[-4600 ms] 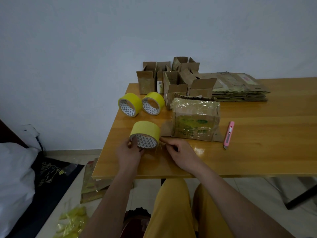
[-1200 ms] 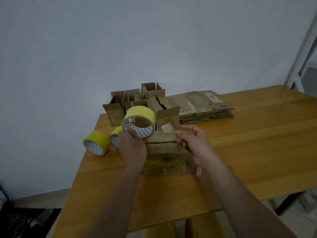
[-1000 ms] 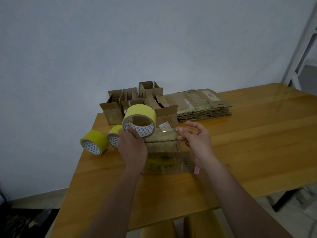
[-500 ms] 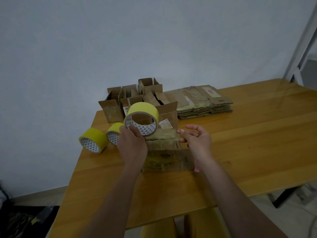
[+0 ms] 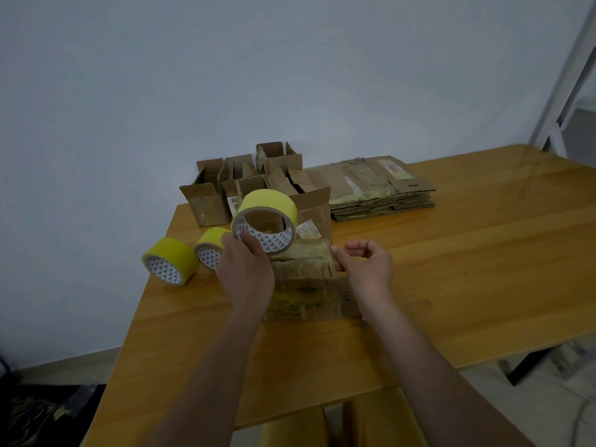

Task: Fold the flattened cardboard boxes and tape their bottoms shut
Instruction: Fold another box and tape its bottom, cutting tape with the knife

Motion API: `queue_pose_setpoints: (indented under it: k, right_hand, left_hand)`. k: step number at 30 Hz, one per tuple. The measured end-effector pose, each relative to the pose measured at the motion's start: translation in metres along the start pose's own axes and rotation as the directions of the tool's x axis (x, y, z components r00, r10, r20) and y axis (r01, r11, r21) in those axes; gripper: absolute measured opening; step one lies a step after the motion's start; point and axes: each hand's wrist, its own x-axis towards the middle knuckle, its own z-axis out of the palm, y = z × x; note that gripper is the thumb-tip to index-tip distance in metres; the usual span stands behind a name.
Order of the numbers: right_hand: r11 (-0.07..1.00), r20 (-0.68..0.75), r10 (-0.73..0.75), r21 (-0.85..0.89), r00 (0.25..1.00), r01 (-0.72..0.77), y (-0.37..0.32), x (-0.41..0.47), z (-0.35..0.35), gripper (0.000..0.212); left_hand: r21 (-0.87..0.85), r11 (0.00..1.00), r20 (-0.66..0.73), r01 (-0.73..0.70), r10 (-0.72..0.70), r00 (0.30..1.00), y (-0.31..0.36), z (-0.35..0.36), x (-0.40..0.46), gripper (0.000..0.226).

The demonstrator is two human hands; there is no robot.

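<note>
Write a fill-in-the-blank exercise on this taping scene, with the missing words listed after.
1. The left hand holds up a roll of ____ tape.
2. Besides that roll, ____ more rolls lie on the table.
3. The right hand pinches the tape's free end over the ____ box.
4. The stack of flattened boxes lies on the ____.

Missing words: yellow; two; cardboard; table

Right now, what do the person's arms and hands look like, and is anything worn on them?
Both forearms are bare, with no sleeves in view. The left hand and right hand show no gloves, rings or watch. Below the table edge, mustard-yellow trousers cover the legs.
</note>
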Motion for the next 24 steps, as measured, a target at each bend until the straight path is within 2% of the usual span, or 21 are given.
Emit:
queue_pose_setpoints:
  k: [4,6,9,14,16,20,24]
  right_hand:
    - [0.954,-0.043,-0.131,-0.277,0.990,0.115,0.008,0.001,0.003,0.021]
    - [0.919,-0.034,-0.129,-0.381,0.991,0.107,0.016,0.001,0.000,0.026]
    - [0.913,-0.002,-0.134,-0.388,0.991,0.122,0.022,0.002,-0.001,0.029]
    - [0.902,0.055,-0.103,-0.416,0.993,0.117,0.031,-0.004,-0.001,0.009]
    - [0.912,0.041,-0.173,-0.370,0.984,0.176,0.026,-0.006,-0.005,0.009]
    - [0.871,0.062,-0.400,-0.284,0.914,0.401,0.007,-0.013,-0.002,0.019]
    - [0.705,0.190,-0.600,-0.333,0.777,0.626,0.016,-0.026,0.002,0.021]
  left_hand:
    - [-0.006,1.000,0.007,-0.002,0.002,1.000,0.000,0.000,0.000,0.023]
    - [-0.015,1.000,0.008,-0.003,0.003,1.000,-0.001,-0.001,0.000,0.023]
    - [-0.006,1.000,0.002,-0.008,0.008,1.000,-0.001,-0.001,0.000,0.023]
    - [-0.010,1.000,0.015,-0.011,0.012,1.000,-0.003,-0.001,0.002,0.025]
    - [-0.008,1.000,0.015,-0.030,0.030,0.999,-0.005,-0.001,0.003,0.026]
    - [-0.006,0.999,0.013,-0.040,0.040,0.999,-0.008,-0.001,0.004,0.027]
    - [-0.041,0.999,-0.002,-0.025,0.025,1.000,-0.012,0.002,0.007,0.029]
